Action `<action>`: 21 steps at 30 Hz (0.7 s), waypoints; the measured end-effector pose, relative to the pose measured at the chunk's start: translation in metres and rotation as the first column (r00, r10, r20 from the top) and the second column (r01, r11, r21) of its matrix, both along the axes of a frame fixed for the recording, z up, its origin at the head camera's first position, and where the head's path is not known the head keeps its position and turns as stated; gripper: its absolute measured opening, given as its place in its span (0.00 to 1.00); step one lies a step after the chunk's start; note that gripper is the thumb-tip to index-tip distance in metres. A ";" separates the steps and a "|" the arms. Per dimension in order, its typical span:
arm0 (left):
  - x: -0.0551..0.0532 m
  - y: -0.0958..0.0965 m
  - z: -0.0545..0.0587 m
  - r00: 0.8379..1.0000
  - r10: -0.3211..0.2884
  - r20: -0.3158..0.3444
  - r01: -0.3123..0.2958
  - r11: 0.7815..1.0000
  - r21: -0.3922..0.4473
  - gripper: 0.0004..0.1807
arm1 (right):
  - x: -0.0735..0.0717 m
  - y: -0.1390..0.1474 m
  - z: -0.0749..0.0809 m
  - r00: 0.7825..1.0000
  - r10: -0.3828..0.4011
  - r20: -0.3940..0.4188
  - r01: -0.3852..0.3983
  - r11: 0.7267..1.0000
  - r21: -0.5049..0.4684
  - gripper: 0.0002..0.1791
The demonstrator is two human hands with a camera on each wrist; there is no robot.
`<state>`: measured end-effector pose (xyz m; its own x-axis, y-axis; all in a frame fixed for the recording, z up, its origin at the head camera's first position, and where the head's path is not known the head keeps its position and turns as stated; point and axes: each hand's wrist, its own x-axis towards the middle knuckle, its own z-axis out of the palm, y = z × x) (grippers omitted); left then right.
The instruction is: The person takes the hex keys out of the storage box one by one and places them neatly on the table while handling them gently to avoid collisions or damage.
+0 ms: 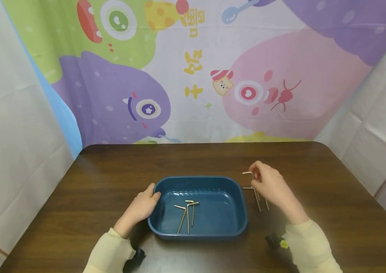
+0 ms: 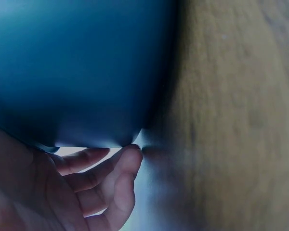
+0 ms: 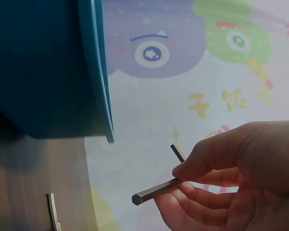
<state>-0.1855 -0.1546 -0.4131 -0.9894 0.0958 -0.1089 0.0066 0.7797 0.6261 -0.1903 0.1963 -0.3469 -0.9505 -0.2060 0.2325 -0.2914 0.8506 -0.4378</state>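
A cloth backdrop (image 1: 199, 121) printed with green, purple and pink cartoon monsters, turned on their sides, fills the far end, flanked by a white drape (image 1: 8, 121) on the left and another white drape (image 1: 380, 113) on the right. In front of it stretches a dark brown wood-grain table (image 1: 111, 163) with rounded far corners. Near its middle sits a deep blue rectangular tray (image 1: 220, 212) with rounded corners and a raised rim. Two pale yellow sleeves (image 1: 310, 246) reach in from the near edge, a small blurred black object (image 1: 139, 258) beside the left one. The left hand (image 1: 141, 204) grips the tray's left side, thumb over the rim and fingers bent along the outer wall. The right hand (image 1: 272, 185) is just beyond the tray's right side, pinching one L-shaped hex key (image 3: 156, 192) between thumb and fingers, raised off the table; the right wrist view shows its six-sided end. Below that hand, at least two more hex keys (image 1: 257, 199) lie on the table beside the tray, partly covered, so their exact count cannot be told. Inside the tray, left of its centre, three hex keys (image 1: 188, 220) lie close together, long arms toward the near wall.
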 end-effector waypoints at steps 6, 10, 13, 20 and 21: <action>-0.001 0.000 -0.001 1.000 0.000 0.000 0.000 1.000 0.005 0.10 | -0.002 0.009 0.000 1.000 -0.009 0.009 0.009 1.000 0.022 0.13; -0.001 0.000 0.000 1.000 0.001 0.001 -0.001 1.000 0.008 0.10 | -0.003 0.012 0.001 1.000 -0.010 0.023 0.009 0.999 0.040 0.13; 0.000 0.000 0.000 1.000 0.001 0.004 -0.001 1.000 0.009 0.10 | -0.004 0.015 -0.001 0.999 -0.005 0.034 0.004 0.999 0.046 0.13; 0.000 0.000 0.000 1.000 0.001 0.009 -0.001 1.000 0.012 0.11 | -0.011 0.024 -0.010 0.993 -0.021 0.120 0.014 0.998 0.056 0.13; 0.000 0.000 0.000 1.000 0.001 0.008 -0.001 1.000 0.011 0.11 | -0.012 0.026 -0.011 0.990 -0.025 0.135 0.018 0.998 0.055 0.13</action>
